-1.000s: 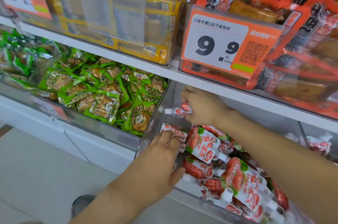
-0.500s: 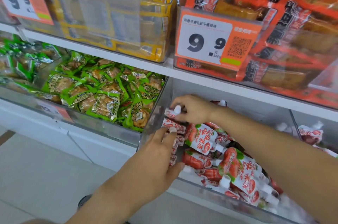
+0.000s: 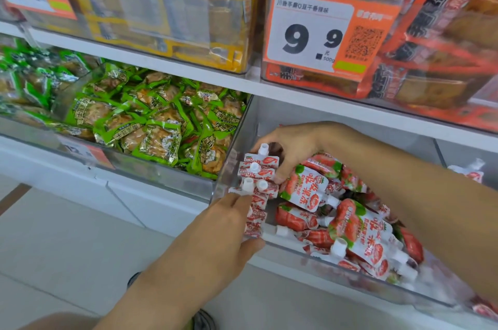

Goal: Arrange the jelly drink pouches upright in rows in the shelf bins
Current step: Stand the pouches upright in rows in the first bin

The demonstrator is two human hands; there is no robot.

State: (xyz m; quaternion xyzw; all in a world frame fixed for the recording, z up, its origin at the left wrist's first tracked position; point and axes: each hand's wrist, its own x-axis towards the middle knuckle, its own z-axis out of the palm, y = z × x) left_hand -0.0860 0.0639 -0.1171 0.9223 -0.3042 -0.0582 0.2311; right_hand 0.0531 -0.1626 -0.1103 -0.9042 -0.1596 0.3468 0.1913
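Red-and-white jelly drink pouches with white caps fill a clear shelf bin (image 3: 310, 250). A short row of upright pouches (image 3: 260, 176) stands against the bin's left wall. My right hand (image 3: 292, 150) reaches in from the right and grips the rearmost upright pouch (image 3: 265, 158), fingers curled over its top and thumb on its side. My left hand (image 3: 229, 222) comes over the bin's front edge and presses straight fingers against the front of the row, thumb spread below. Loose pouches (image 3: 358, 235) lie in a pile across the middle and right of the bin.
A neighbouring clear bin (image 3: 151, 168) on the left holds green snack packets (image 3: 159, 124). The white shelf above (image 3: 188, 72) carries bins of yellow and orange packs and a 9.9 price tag (image 3: 315, 35) just over my right hand. Pale floor lies below.
My right hand drew forward and down with a pouch and set it upright at the back of the row. My left hand stayed against the row's front.
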